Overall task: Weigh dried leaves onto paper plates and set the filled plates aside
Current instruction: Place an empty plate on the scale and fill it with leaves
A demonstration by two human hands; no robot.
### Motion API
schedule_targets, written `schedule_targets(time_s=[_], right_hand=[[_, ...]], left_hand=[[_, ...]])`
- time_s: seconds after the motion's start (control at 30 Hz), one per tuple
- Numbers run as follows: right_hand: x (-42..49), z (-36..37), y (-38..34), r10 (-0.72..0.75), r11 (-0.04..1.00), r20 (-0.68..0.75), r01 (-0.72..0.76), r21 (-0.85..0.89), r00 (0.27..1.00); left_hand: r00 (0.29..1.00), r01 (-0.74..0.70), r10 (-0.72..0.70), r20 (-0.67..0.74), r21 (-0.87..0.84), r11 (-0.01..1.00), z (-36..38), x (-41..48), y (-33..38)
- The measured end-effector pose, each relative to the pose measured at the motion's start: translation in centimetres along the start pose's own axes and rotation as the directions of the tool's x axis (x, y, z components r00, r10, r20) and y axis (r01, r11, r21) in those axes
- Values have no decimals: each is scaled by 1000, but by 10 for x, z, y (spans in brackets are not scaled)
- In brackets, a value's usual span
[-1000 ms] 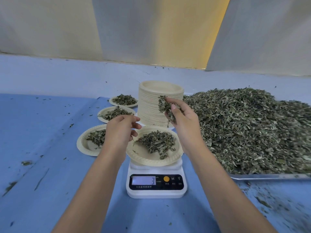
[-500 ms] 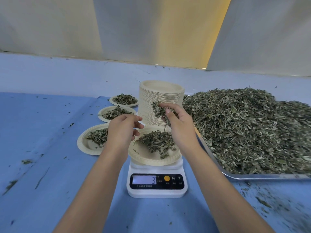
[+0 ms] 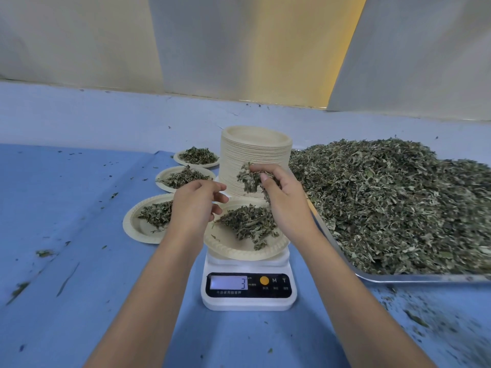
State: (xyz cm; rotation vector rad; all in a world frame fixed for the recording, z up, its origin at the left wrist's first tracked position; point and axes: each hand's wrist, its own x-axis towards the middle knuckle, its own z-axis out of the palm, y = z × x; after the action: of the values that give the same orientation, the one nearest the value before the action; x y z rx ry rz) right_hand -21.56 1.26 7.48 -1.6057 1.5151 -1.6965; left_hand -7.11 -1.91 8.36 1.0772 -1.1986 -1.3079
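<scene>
A paper plate with a small heap of dried leaves sits on a white digital scale whose display reads 3. My right hand hovers over the plate's right side and grips a clump of dried leaves. My left hand hangs over the plate's left rim with loosely curled fingers and holds nothing that I can see. Three filled plates lie in a row to the left.
A tall stack of paper plates stands right behind the scale. A metal tray heaped with dried leaves fills the right side. Leaf crumbs dot the blue table cover. A wall rises at the back.
My right hand has come down and slightly left with its clump, closer to the plate on the scale. My left hand has barely moved. The scale still reads 3.
</scene>
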Motion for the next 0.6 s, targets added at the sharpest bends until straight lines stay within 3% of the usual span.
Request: schedule_targets(time_s=[0.23, 0.6], right_hand=[[-3, -4, -1, 39, 995, 63, -33, -98, 997], [0, -4, -7, 76, 992, 40, -79, 96, 996]], left_hand=[[1000, 9, -9, -2, -4, 1000, 0, 0, 0], [1000, 16, -16, 6, -3, 1000, -1, 1, -2]])
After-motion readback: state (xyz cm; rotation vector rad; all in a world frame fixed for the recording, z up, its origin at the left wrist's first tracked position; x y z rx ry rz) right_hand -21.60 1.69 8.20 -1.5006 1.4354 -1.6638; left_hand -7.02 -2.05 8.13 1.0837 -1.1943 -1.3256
